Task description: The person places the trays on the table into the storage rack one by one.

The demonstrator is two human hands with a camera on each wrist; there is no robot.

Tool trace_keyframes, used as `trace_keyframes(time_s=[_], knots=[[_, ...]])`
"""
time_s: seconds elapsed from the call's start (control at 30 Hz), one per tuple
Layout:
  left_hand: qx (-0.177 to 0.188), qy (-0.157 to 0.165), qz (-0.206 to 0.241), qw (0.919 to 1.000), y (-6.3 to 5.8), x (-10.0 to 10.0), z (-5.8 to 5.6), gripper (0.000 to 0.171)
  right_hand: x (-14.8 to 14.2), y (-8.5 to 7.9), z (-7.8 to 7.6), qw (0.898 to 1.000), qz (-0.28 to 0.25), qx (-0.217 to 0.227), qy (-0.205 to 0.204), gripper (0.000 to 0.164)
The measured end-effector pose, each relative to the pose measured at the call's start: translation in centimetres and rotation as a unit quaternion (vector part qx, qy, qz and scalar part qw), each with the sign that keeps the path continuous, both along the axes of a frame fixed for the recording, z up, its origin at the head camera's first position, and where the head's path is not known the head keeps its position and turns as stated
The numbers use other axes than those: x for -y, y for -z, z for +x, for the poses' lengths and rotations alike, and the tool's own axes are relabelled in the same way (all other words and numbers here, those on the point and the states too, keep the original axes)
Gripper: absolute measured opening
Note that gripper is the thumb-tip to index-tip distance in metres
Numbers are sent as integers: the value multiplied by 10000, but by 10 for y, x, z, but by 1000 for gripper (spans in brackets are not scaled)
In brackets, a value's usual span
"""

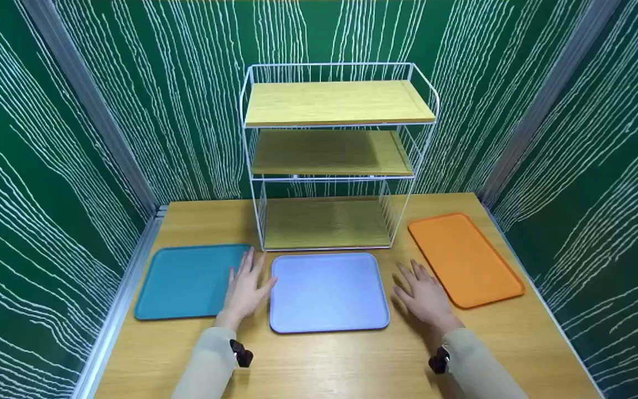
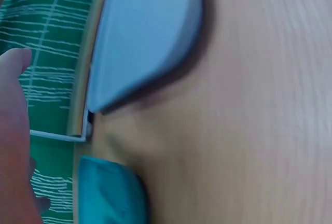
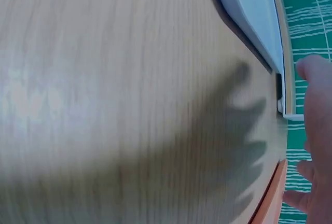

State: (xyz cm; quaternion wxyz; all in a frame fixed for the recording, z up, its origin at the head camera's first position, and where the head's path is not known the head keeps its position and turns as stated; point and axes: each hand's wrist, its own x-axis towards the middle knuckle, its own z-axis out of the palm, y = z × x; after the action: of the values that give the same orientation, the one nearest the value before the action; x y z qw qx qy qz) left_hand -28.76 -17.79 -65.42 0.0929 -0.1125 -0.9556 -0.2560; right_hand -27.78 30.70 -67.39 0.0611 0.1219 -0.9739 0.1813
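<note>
A light blue tray (image 1: 327,293) lies flat on the table in front of the shelf rack, between the two hands. My left hand (image 1: 245,288), fingers spread, hovers over the gap between that tray and a teal tray (image 1: 185,282); its fingers overlap the teal tray's right edge in the head view. My right hand (image 1: 424,293) is held with spread fingers between the light blue tray and an orange tray (image 1: 465,260), casting a shadow on the wood in the right wrist view. Neither hand holds anything. In the left wrist view the teal tray (image 2: 109,193) shows only a corner.
A white wire rack (image 1: 249,160) with three wooden shelves stands at the back of the wooden table (image 1: 319,366). Green walls with white wavy lines (image 1: 202,100) enclose the table, with metal posts (image 1: 91,105) at the corners.
</note>
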Motion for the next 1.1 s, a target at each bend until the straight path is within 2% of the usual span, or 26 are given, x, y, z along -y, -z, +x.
trace_keyframes(time_s=[0.07, 0.17, 0.27, 0.33, 0.47, 0.57, 0.67, 0.73, 0.77, 0.9, 0.97, 1.1], knots=[[-37, -4, 385, 9993, -12, -2, 0, 74, -3, -2, 0, 9998, -182, -80, 59, 64], [-275, -27, 891, 9956, -34, -7, -3, 70, -10, -6, 0, 9979, -581, -76, 264, 58], [-579, -78, 1456, 9876, -56, -11, -10, 61, -17, -12, 0, 9928, -1030, 53, 604, 53], [-729, -138, 1935, 9783, -70, -13, -15, 55, -22, -17, 1, 9880, -1322, 139, 790, 53], [-842, -332, 2879, 9534, -98, -15, -25, 47, -34, -23, 4, 9782, -1781, 252, 1034, 51], [-813, -557, 3319, 9382, -117, -16, -34, 45, -45, -25, 6, 9697, -2119, 351, 1168, 50], [-811, -793, 3561, 9275, -136, -19, -43, 45, -56, -29, 9, 9591, -2442, 480, 1349, 51], [-870, -899, 3649, 9226, -149, -21, -50, 45, -64, -33, 11, 9496, -2668, 611, 1526, 53], [-901, -939, 3668, 9211, -156, -22, -52, 45, -68, -34, 12, 9401, -2904, 720, 1632, 55], [-1112, -1092, 3658, 9176, -180, -26, -63, 48, -86, -39, 16, 8924, -3808, 1238, 2082, 65], [-1185, -1218, 3665, 9148, -191, -28, -67, 50, -95, -40, 18, 8724, -4093, 1366, 2297, 68], [-1225, -1488, 3711, 9084, -209, -31, -75, 56, -118, -37, 20, 8662, -4000, 1340, 2678, 69]])
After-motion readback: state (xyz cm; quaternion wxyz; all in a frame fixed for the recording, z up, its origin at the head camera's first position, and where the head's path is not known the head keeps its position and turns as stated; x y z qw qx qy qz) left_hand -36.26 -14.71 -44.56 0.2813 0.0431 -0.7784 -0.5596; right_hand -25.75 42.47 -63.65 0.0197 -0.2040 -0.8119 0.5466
